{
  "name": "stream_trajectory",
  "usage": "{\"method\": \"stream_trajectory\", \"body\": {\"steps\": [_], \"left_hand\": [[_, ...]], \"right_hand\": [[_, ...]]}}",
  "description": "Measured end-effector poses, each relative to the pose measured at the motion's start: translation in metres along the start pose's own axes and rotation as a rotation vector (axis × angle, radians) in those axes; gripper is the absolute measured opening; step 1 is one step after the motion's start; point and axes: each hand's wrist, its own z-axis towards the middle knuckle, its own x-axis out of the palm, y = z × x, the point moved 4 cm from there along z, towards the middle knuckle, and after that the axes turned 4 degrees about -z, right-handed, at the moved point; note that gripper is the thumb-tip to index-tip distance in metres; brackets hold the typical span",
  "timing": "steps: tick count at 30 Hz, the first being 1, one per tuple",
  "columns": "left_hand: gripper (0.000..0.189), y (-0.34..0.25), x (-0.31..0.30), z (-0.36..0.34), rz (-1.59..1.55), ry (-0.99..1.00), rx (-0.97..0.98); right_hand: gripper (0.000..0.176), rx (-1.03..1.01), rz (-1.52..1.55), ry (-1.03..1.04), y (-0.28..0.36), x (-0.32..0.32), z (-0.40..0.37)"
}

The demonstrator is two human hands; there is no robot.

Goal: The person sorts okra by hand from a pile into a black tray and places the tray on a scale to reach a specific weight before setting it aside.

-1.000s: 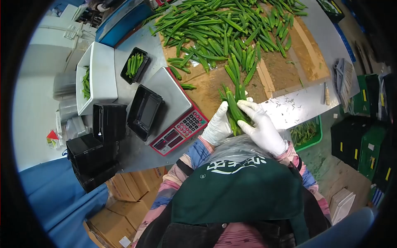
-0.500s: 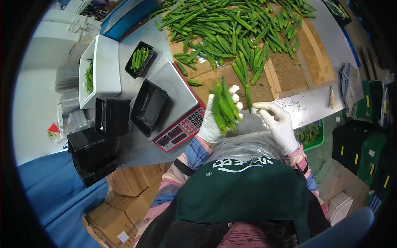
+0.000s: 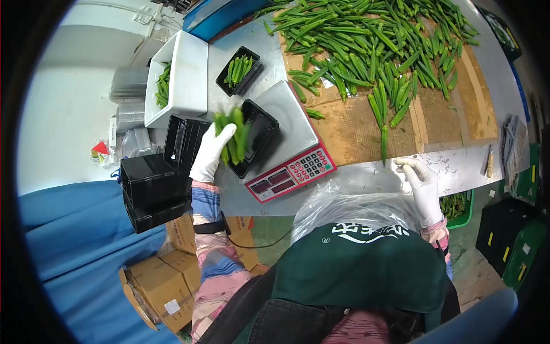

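Left hand (image 3: 209, 153), gloved, closed around okra bunch (image 3: 235, 136) above black tray (image 3: 264, 123) on red-keypad scale (image 3: 295, 171).
Right hand (image 3: 421, 175) half-curled, empty, at steel table (image 3: 361, 176) edge; white print on apron (image 3: 355, 269) unreadable.

The steel table (image 3: 366, 175) carries flattened cardboard (image 3: 355, 126) heaped with okra (image 3: 366, 40), a red-faced scale (image 3: 289, 143), a white tub (image 3: 189, 80), a small black tray (image 3: 239, 70) of pods, and stacked black trays (image 3: 184, 140).
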Motion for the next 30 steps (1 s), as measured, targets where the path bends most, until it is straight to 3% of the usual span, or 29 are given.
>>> {"method": "stream_trajectory", "body": {"steps": [1,3,5,7,14,15,16,18,20,21,23,26,30], "left_hand": [[0.056,-0.003,0.007,-0.004,0.040,-0.046,0.104],[0.052,-0.002,0.010,-0.008,-0.003,-0.186,0.100],[0.047,-0.019,0.006,-0.015,0.056,-0.366,0.216],[0.038,-0.025,0.005,-0.022,-0.169,-0.443,0.308],[0.033,-0.039,0.019,-0.054,-0.204,-0.590,0.372],[0.032,-0.028,0.019,-0.053,-0.263,-0.584,0.384],[0.032,-0.023,0.025,-0.055,-0.246,-0.574,0.378],[0.032,-0.008,0.036,-0.056,-0.327,-0.555,0.322],[0.031,-0.007,0.057,-0.058,-0.338,-0.508,0.278],[0.031,-0.007,0.066,-0.059,-0.342,-0.490,0.256],[0.032,-0.006,0.072,-0.061,-0.324,-0.472,0.247],[0.033,-0.010,0.072,-0.069,-0.284,-0.479,0.262],[0.033,-0.002,0.063,-0.075,-0.326,-0.539,0.245]], "right_hand": [[0.021,0.005,0.002,0.010,-0.001,0.001,0.000],[0.021,0.011,-0.006,0.013,0.003,0.002,0.000],[0.021,0.012,-0.019,0.007,0.004,0.003,0.000],[0.021,0.007,-0.043,-0.004,0.001,0.000,0.000],[0.023,0.144,-0.232,-0.004,-0.060,-0.011,0.032],[0.024,-0.126,-0.373,-0.031,-0.090,-0.015,0.051],[0.025,0.041,-0.547,-0.024,-0.072,-0.010,0.056],[0.030,0.078,-0.594,-0.006,-0.099,0.006,0.078],[0.038,0.243,-0.797,0.056,-0.074,0.026,0.083],[0.042,0.117,-0.942,0.013,-0.089,0.035,0.090],[0.041,0.081,-1.015,0.004,-0.103,0.040,0.094],[0.037,0.077,-1.014,0.012,-0.110,0.035,0.102],[0.034,-0.028,-0.751,-0.179,-0.062,0.016,0.122]]}}
